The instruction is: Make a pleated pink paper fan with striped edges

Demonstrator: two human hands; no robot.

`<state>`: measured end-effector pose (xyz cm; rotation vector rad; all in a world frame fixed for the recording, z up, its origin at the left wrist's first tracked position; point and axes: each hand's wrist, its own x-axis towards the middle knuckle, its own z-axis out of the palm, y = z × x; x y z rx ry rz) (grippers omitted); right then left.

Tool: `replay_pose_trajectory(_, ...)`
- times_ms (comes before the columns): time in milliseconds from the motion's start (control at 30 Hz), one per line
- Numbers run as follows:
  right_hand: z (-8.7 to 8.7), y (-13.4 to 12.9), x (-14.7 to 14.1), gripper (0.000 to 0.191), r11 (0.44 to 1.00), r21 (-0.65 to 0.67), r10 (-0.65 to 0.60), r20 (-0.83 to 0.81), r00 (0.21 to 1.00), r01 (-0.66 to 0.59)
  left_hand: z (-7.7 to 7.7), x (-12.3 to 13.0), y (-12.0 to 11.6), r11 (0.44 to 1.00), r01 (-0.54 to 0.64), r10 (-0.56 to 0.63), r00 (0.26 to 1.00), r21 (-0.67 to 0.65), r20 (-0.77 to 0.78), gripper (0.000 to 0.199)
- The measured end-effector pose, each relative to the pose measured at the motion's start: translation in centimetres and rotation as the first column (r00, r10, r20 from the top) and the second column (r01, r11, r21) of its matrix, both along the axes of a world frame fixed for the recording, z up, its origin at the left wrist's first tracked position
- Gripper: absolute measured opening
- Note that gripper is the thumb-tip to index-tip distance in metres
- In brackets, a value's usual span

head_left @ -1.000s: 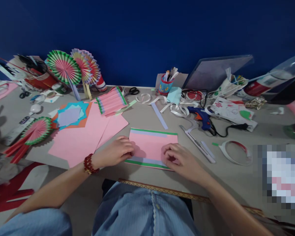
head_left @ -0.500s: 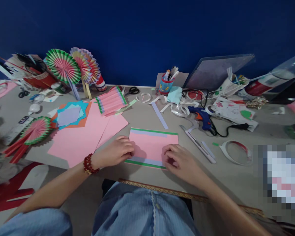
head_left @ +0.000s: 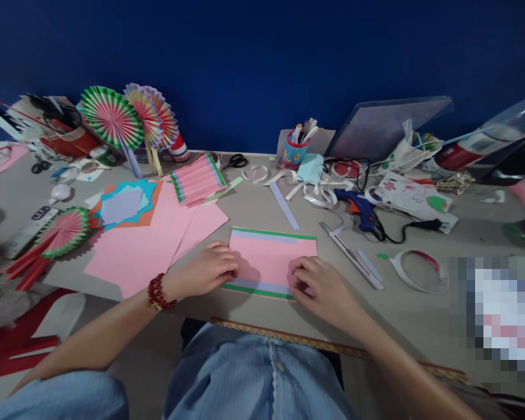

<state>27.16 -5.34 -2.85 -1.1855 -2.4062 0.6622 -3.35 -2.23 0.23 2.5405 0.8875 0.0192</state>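
A pink paper sheet (head_left: 266,259) lies flat in front of me, with green and lilac strips along its far and near long edges. At its left edge is my left hand (head_left: 207,269), wearing a red bead bracelet, its fingers curled together on the paper. My right hand (head_left: 321,287) rests at the right edge with bent fingers on the sheet; its fingertips are partly hidden. Left of the sheet are larger pink papers (head_left: 144,251). A pleated pink paper piece (head_left: 196,179) with green and lilac borders sits beyond them.
To the right lie a utility knife (head_left: 352,256), a blue glue gun (head_left: 361,210) with its cord, and a tape ring (head_left: 420,271). A pen cup (head_left: 295,150) stands at the back. Paper fans (head_left: 112,119) rise at the back left; another fan (head_left: 67,230) lies near the left side.
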Motion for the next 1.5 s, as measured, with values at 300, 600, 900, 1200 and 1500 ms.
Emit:
replay_pose_trajectory(300,-0.3,-0.1,0.0,0.014,1.000,-0.013,-0.010,-0.008,1.000,0.010,-0.2,-0.1,0.0,1.000,0.001,-0.001,1.000,0.004,0.001,0.013)
replay_pose_trajectory(600,0.0,-0.4,-0.2,0.015,0.999,0.012,-0.033,-0.055,0.998,0.034,-0.6,-0.4,-0.1,0.998,-0.065,0.066,0.998,-0.010,0.017,0.004)
replay_pose_trajectory(900,-0.5,-1.0,0.7,0.024,0.986,0.145,0.082,0.016,0.996,-0.084,-1.7,-2.0,-0.8,0.981,-0.196,0.196,0.978,-0.017,0.064,0.014)
replay_pose_trajectory(1200,0.1,-1.6,-0.3,0.050,0.952,0.204,0.172,0.262,0.950,-0.229,-1.2,1.3,-3.6,0.982,0.113,-0.117,0.993,0.153,0.014,0.062)
replay_pose_trajectory(1500,-0.3,-3.6,2.0,0.032,0.962,0.255,0.033,0.224,0.974,-0.091,-2.7,-0.4,-6.1,0.988,0.089,-0.078,0.993,0.128,-0.090,0.099)
